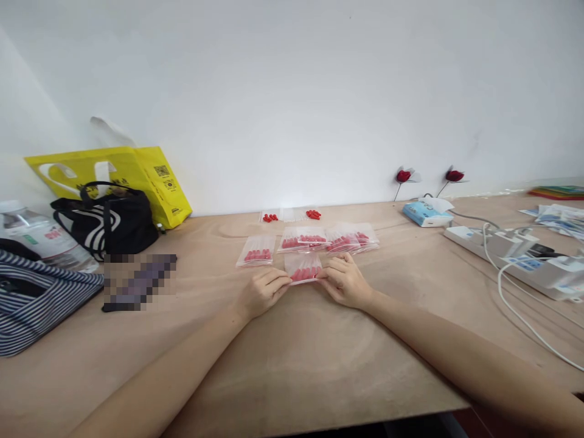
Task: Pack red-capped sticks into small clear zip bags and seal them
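Note:
Between my two hands is a small clear zip bag (303,263) with a row of red capsules along its near edge. My left hand (262,293) pinches the bag's near left corner. At the near right corner, my right hand (345,282) has its fingers closed on the same bag. Another bag of red capsules (256,249) lies just beyond my left hand. Behind the held bag, several filled bags (303,237) overlap in a row. Farther back are two loose piles of red capsules, a left pile (270,218) and a right pile (313,215), beside flat clear bags (292,215).
At left stand a yellow tote (168,194), a black bag (128,222), a large plastic bottle (50,234) and a striped bag (45,304). At right are a tissue pack (426,214), power strips (524,258) with white cables, and two artificial roses (404,176).

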A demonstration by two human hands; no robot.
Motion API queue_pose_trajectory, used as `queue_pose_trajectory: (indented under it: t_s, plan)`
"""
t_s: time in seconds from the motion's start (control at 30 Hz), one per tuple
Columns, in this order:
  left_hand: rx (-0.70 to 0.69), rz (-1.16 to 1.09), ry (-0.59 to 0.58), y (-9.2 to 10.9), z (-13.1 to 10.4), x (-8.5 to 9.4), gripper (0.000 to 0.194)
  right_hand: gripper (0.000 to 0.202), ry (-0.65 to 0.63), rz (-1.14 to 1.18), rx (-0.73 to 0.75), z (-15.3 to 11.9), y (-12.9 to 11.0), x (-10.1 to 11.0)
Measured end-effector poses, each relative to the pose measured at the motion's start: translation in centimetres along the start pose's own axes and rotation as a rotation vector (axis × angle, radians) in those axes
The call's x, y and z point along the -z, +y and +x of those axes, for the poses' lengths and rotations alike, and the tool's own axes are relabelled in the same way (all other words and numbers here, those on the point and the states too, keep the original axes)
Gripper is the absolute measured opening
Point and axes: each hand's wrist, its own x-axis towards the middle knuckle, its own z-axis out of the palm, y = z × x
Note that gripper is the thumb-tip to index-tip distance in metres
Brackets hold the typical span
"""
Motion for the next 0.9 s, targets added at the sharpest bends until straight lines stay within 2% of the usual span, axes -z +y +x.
queue_pose_trajectory:
  t_s: [0.3,0.43,0.57,0.9]
  plan:
    - [-0.034,-0.033,0.036,0.0,0.0,0.0,0.01,0.011,0.03,-0.102,0.144,0.1,0.1,-0.2]
    - [-0.029,-0.047,0.036,0.0,-0.1,0.0,0.01,0.013,0.021,-0.109,0.105,0.1,0.0,0.1]
    - [0.033,-0.055,0.048,-0.1,-0.3,0.0,0.01,0.012,0.029,-0.086,0.057,0.0,0.2,0.2]
    - [-0.03,-0.015,0.032,0.2,0.1,-0.4,0.012,0.01,0.07,-0.175,0.191,1.6,-1.5,-1.8]
